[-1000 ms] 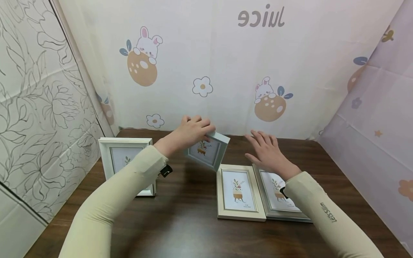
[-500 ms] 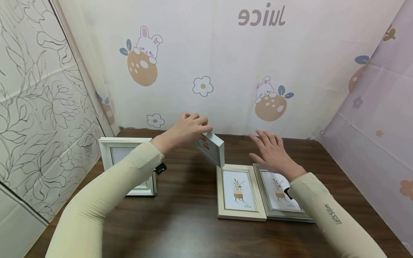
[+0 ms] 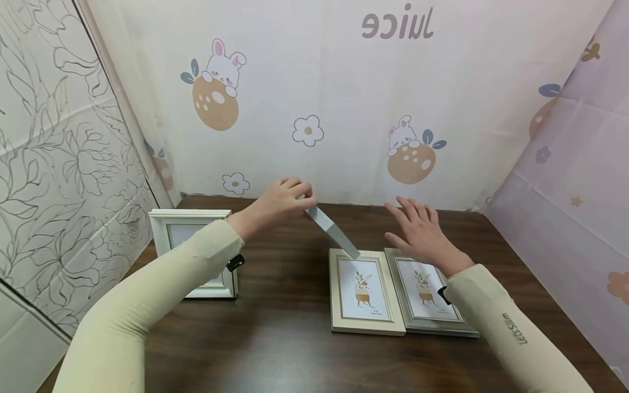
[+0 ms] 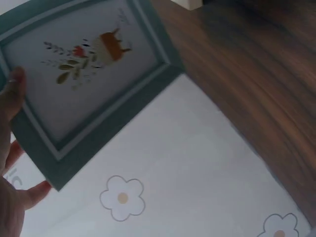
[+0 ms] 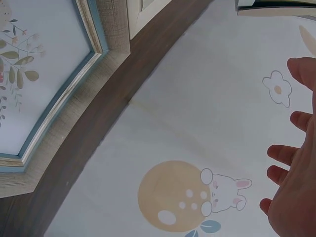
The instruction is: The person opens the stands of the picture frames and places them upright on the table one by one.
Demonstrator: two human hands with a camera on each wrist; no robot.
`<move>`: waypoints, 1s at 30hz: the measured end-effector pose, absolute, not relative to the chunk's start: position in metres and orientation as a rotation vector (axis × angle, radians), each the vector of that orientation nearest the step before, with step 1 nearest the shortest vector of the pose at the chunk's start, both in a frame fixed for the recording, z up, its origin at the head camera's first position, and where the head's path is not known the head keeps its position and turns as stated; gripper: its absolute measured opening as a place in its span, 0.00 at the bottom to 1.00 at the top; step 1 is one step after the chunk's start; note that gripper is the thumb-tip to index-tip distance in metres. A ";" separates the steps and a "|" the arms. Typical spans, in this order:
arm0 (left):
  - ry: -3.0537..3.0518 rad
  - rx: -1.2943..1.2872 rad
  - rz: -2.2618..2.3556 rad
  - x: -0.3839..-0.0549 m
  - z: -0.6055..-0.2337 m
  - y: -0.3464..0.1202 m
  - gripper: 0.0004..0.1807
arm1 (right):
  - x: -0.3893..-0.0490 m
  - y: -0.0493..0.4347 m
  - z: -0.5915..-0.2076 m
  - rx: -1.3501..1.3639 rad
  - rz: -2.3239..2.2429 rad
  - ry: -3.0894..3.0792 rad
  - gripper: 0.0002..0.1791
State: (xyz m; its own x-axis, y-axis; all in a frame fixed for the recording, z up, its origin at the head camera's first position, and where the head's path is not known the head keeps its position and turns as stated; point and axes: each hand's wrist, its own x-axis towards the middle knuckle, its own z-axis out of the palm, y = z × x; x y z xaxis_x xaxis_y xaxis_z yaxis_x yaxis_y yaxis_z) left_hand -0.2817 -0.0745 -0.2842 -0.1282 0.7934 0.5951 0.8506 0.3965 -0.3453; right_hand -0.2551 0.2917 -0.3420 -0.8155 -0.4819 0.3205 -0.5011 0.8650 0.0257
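Observation:
My left hand (image 3: 286,197) grips a pale blue-green picture frame (image 3: 334,228) by its top edge. In the head view that frame is tilted and seen nearly edge-on, its lower corner overlapping a cream picture frame (image 3: 335,295) lying on the table. Its front, with a potted-plant print, shows in the left wrist view, where the thumb (image 4: 14,94) lies on the border. Fingers spread and holding nothing, my right hand (image 3: 417,232) hovers behind a silver-grey picture frame (image 3: 437,326) that lies face up beside the cream one.
A white picture frame (image 3: 227,286) stands upright at the left, partly hidden by the left sleeve (image 3: 147,295). Behind the dark wooden table (image 3: 275,349) hangs a printed curtain (image 3: 344,71); a floral panel (image 3: 64,142) rises on the left.
The blue-green frame has turned from showing its front to nearly edge-on. My left hand has shifted slightly left, and my right hand slightly right.

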 end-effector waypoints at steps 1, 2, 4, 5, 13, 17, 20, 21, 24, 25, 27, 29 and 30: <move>-1.910 -1.417 -0.104 -0.282 -0.286 -0.075 0.18 | -0.255 0.292 -0.342 0.735 0.089 -2.722 0.38; -1.894 -1.427 -0.109 -0.283 -0.288 -0.075 0.19 | -0.254 0.292 -0.343 0.733 0.092 -2.724 0.38; -1.857 -1.447 -0.121 -0.284 -0.291 -0.076 0.20 | -0.253 0.293 -0.343 0.731 0.097 -2.724 0.38; -1.836 -1.457 -0.130 -0.285 -0.293 -0.076 0.20 | -0.252 0.294 -0.344 0.732 0.100 -2.723 0.38; -1.718 -1.496 -0.169 -0.287 -0.302 -0.078 0.20 | -0.249 0.300 -0.349 0.786 0.096 -2.656 0.38; -1.706 -1.494 -0.145 -0.285 -0.304 -0.079 0.20 | -0.250 0.305 -0.353 0.782 0.073 -2.661 0.38; -1.705 -1.494 -0.143 -0.285 -0.305 -0.080 0.21 | -0.251 0.307 -0.355 0.786 0.055 -2.670 0.39; -1.704 -1.494 -0.144 -0.284 -0.306 -0.080 0.21 | -0.252 0.308 -0.356 0.797 0.052 -2.669 0.39; -1.699 -1.498 -0.155 -0.285 -0.306 -0.080 0.22 | -0.255 0.307 -0.355 0.858 0.046 -2.650 0.39; -1.694 -1.498 -0.155 -0.285 -0.306 -0.081 0.22 | -0.257 0.306 -0.355 0.885 0.045 -2.638 0.39; -1.687 -1.499 -0.157 -0.285 -0.307 -0.081 0.22 | -0.261 0.304 -0.353 0.945 0.054 -2.612 0.39; -1.680 -1.498 -0.158 -0.285 -0.307 -0.082 0.22 | -0.265 0.299 -0.350 1.003 0.052 -2.581 0.39; -1.676 -1.498 -0.159 -0.285 -0.307 -0.082 0.22 | -0.268 0.297 -0.349 1.032 0.047 -2.569 0.38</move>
